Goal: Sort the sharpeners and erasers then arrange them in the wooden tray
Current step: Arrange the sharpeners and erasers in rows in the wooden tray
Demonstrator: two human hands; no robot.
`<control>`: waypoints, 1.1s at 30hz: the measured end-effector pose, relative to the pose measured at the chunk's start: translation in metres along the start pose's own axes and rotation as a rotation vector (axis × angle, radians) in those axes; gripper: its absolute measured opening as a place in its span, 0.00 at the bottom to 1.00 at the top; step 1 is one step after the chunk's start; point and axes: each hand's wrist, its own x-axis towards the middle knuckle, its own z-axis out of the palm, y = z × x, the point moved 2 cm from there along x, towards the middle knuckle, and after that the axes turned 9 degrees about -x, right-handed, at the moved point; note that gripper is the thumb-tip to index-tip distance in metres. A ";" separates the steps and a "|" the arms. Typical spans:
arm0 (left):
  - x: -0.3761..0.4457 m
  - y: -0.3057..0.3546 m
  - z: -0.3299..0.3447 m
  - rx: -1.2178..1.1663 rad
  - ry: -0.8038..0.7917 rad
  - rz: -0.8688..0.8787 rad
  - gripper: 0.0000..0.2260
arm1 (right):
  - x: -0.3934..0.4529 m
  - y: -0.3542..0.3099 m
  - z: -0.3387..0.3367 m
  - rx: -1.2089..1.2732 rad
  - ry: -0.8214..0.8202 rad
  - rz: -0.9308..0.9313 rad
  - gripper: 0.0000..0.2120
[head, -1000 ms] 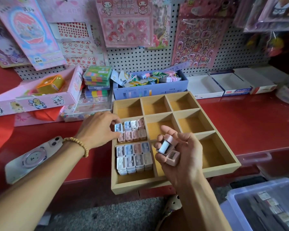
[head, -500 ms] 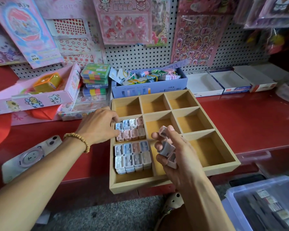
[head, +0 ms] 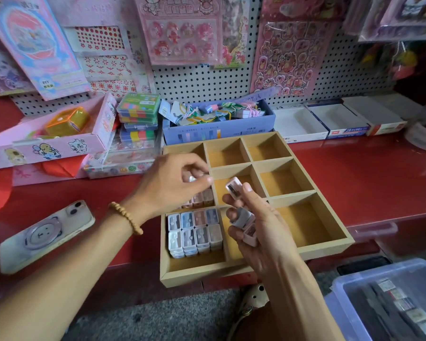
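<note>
Red table (head: 354, 173) under pegboard, wooden tray (head: 256, 271) holding sharpener rows (head: 194, 235); left hand (head: 167, 185) curled, contents unclear; right hand (head: 258, 225) loosely pinching several sharpeners (head: 234, 188) above tray, liable to slip and scatter.

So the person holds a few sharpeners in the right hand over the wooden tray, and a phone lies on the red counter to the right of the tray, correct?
Not quite: the phone lies left of the wooden tray, as the head view shows. The right hand does hold sharpeners over it.
</note>
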 end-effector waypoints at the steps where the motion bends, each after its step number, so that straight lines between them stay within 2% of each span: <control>1: -0.003 0.012 0.004 -0.085 -0.059 0.020 0.05 | 0.000 0.000 0.001 -0.015 -0.004 0.001 0.09; 3: -0.007 0.028 0.011 -0.148 -0.156 0.068 0.05 | 0.000 -0.001 0.001 -0.054 -0.017 0.008 0.09; 5: -0.010 0.034 0.013 -0.172 -0.169 0.092 0.04 | 0.000 -0.002 0.001 -0.072 -0.013 0.010 0.07; 8: -0.012 0.033 0.012 -0.206 -0.167 0.085 0.05 | 0.004 -0.002 -0.001 -0.051 0.040 0.001 0.09; 12: -0.014 0.034 0.011 -0.201 -0.254 0.082 0.06 | 0.005 -0.005 -0.001 -0.024 0.029 -0.003 0.09; 17: -0.018 0.040 0.011 -0.112 -0.170 0.128 0.07 | 0.005 -0.006 0.001 -0.025 -0.002 -0.012 0.07; 20: -0.017 0.041 0.008 -0.099 -0.126 0.120 0.13 | 0.006 -0.006 0.001 -0.012 0.046 0.005 0.08; 22: -0.012 0.034 0.004 -0.056 -0.086 0.106 0.16 | 0.005 -0.006 0.000 0.056 0.113 0.044 0.09; 25: -0.001 0.015 -0.002 0.096 -0.054 0.026 0.13 | 0.002 -0.010 -0.003 0.275 0.185 0.072 0.13; 29: 0.005 -0.002 -0.001 0.255 -0.113 -0.049 0.12 | -0.001 -0.016 -0.003 0.512 0.216 0.069 0.16; 33: 0.011 -0.010 0.009 0.391 -0.197 -0.031 0.13 | -0.002 -0.023 0.000 0.674 0.260 0.066 0.15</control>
